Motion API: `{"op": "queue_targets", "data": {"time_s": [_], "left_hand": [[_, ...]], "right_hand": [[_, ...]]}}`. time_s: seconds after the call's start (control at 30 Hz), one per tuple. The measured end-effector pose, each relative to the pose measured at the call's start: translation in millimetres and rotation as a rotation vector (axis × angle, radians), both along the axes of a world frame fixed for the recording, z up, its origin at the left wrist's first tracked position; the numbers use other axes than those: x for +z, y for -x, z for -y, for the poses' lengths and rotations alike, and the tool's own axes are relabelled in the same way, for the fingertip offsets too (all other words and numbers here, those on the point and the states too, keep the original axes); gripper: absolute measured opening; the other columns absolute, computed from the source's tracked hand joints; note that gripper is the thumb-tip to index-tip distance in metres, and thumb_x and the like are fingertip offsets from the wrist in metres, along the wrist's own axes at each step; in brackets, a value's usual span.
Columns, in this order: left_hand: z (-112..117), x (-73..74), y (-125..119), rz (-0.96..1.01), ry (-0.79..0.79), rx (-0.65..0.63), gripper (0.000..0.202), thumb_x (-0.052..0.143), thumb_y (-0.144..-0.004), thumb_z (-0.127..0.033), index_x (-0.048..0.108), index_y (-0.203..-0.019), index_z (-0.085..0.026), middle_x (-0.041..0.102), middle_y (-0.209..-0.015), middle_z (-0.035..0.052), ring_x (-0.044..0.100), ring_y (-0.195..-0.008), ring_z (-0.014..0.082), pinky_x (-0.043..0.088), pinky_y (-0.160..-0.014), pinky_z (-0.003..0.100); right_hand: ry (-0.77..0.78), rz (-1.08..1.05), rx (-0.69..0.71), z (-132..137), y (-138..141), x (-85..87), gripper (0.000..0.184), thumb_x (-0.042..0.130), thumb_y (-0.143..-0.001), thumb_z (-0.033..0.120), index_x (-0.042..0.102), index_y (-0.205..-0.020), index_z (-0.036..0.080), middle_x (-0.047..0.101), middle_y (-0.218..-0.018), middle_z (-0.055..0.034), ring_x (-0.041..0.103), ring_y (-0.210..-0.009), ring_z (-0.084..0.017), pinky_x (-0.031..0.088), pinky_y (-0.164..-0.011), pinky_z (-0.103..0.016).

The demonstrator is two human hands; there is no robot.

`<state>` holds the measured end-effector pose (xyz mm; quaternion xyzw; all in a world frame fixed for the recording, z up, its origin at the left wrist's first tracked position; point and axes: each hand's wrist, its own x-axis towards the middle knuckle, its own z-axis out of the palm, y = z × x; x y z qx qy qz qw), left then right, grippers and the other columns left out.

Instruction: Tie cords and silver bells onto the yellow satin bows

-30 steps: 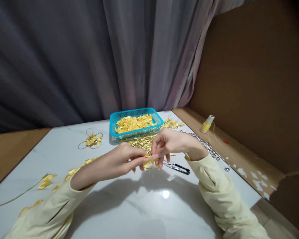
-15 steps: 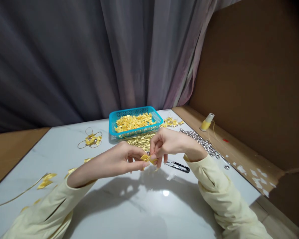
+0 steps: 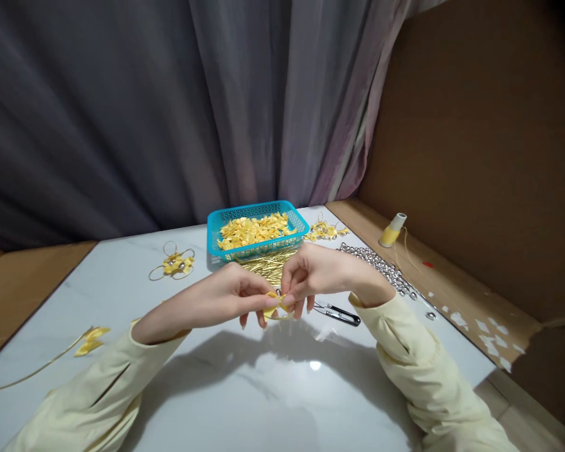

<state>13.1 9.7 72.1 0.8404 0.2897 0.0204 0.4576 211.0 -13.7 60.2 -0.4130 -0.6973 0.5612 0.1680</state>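
Between my two hands, above the middle of the table, is a small yellow ribbon bow [image 3: 270, 311] with a shiny silver bell or bead [image 3: 278, 292] at its top. My left hand [image 3: 238, 295] pinches the bow's left side between thumb and forefinger. From the right, my right hand [image 3: 306, 276] pinches the other side, its fingertips almost touching those of the left. A thin loop of ribbon or cord hangs below the fingertips. Just right of my right hand lie black thread snips [image 3: 339, 315]. My fingers partly cover the bow.
A blue basket [image 3: 210, 235] of yellow bows stands behind the hands, golden cords [image 3: 269, 267] in front of it. Silver bells [image 3: 381, 267] lie at right, near a thread spool [image 3: 392, 230]. Bow clusters lie left [image 3: 176, 265] and behind right; another bow [image 3: 91, 341] trails a cord.
My left fingers have shifted slightly and now close over the bow's left loop, which was spread out before. My right hand has stayed nearly in place, still pinching.
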Motion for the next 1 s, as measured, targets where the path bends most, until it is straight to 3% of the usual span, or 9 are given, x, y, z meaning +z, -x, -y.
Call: {"op": "queue_targets", "data": {"time_s": [0.37,0.7,0.83,0.93,1.0], "left_hand": [[2.8,2.5,-0.3,-0.012,0.041,0.029,0.023,0.054,-0.084,-0.03,0.068,-0.074,-0.015,0.068,-0.063,0.002,0.06,-0.055,0.0106,0.049,-0.048,0.017],[0.3,2.3,-1.1,-0.009,0.078,0.076,0.022,0.056,-0.082,-0.032,0.069,-0.073,-0.016,0.067,-0.064,0.0008,0.062,-0.059,0.0123,0.048,-0.047,0.016],[-2.2,1.2,0.8,0.045,-0.044,0.161,0.025,0.055,-0.083,-0.036,0.069,-0.075,-0.017,0.069,-0.065,0.0012,0.059,-0.055,0.011,0.047,-0.045,0.016],[-2.7,-0.6,2.8,0.1,-0.225,0.245,0.025,0.054,-0.084,-0.035,0.068,-0.073,-0.017,0.07,-0.065,-0.0003,0.055,-0.048,0.0079,0.044,-0.043,0.015],[-2.3,-2.1,4.2,0.124,-0.335,0.281,0.025,0.053,-0.085,-0.034,0.067,-0.071,-0.017,0.07,-0.064,-0.0011,0.053,-0.045,0.0065,0.042,-0.042,0.015]], "right_hand": [[-0.003,-0.042,0.07,-2.9,-5.3,-2.8,0.01,0.06,-0.075,0.02,0.063,-0.076,0.011,0.065,-0.067,-0.0032,0.068,-0.069,-0.015,0.054,-0.054,-0.02],[0.01,-0.04,0.029,-0.7,-1.5,-1.5,0.013,0.063,-0.074,0.025,0.063,-0.074,0.012,0.065,-0.064,-0.0029,0.067,-0.066,-0.016,0.051,-0.052,-0.021],[-0.079,-0.116,-0.134,-8.8,-1.2,-4.7,0.018,0.06,-0.079,0.03,0.062,-0.075,0.013,0.065,-0.069,-0.0043,0.064,-0.067,-0.014,0.05,-0.058,-0.023],[-0.279,-0.207,-0.381,-14.7,1.4,-5.1,0.02,0.057,-0.081,0.031,0.062,-0.076,0.013,0.064,-0.077,-0.0052,0.058,-0.07,-0.011,0.046,-0.064,-0.023],[-0.409,-0.233,-0.503,-12.9,5.0,-2.6,0.021,0.061,-0.079,0.033,0.063,-0.074,0.013,0.06,-0.071,-0.0025,0.052,-0.063,-0.01,0.041,-0.058,-0.022]]}}
